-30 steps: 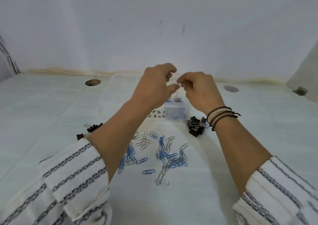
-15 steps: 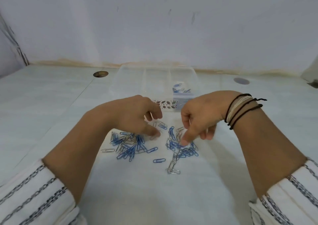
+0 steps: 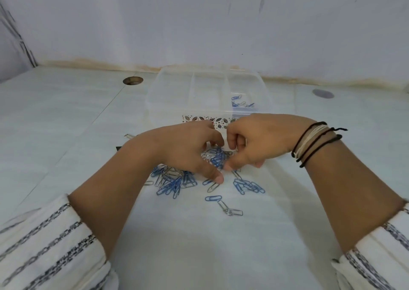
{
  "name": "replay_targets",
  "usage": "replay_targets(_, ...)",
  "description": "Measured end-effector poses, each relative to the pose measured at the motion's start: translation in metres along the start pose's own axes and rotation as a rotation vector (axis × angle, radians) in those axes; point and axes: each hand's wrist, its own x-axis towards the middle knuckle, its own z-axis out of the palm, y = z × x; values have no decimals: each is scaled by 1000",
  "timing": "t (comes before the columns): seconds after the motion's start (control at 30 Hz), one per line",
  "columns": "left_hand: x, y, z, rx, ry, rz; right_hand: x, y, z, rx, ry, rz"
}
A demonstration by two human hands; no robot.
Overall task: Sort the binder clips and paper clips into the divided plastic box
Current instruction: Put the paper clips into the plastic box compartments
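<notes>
A scatter of blue and silver paper clips (image 3: 174, 183) lies on the white table in front of a clear divided plastic box (image 3: 155, 94). A few paper clips (image 3: 240, 101) lie in the box's right compartment. My left hand (image 3: 183, 150) and my right hand (image 3: 261, 139) are down on the pile, fingers curled, thumbs almost meeting. Together they hold a bunch of paper clips (image 3: 218, 158) between them. A binder clip (image 3: 129, 136) peeks out behind my left wrist. The other binder clips are hidden by my hands.
A linked pair of silver clips (image 3: 230, 210) lies nearest me. Two round holes (image 3: 132, 80) (image 3: 322, 93) sit in the tabletop left and right of the box. A white wall stands close behind the box. My striped sleeves fill the lower corners.
My hands came down from above the box to the paper clip pile, then drew together and gathered a bunch of clips between them.
</notes>
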Motion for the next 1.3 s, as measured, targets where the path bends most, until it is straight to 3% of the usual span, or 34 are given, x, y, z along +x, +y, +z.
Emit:
replay_targets(0.23, 4, -2, 2, -134, 134, -7, 15, 0, 10, 46, 60, -99)
replay_targets(0.5, 1, -5, -2, -132, 279, -70, 18, 8, 11, 55, 108, -73)
replay_targets(0.7, -8, -3, -19, -379, 471, -150, -3, 23, -16, 310, 154, -82)
replay_targets(0.8, -11, 4, -34, -569, 615, -139, -15, 40, -32, 534, 306, -133)
replay_targets(0.97, 18, 24, -51, -729, 866, -116, -1, 59, -40, 907, 817, -106)
replay_targets(1.07, 53, 33, -55, -655, 892, -148, 18, 61, -36, 746, 1002, 33)
replay_targets(1.2, 70, 43, -50, -506, 808, -177, 24, 58, -31, 370, 997, 89)
replay_targets(1.3, 51, 42, -45, -430, 846, -158, 10, 47, -31, 296, 1058, 51)
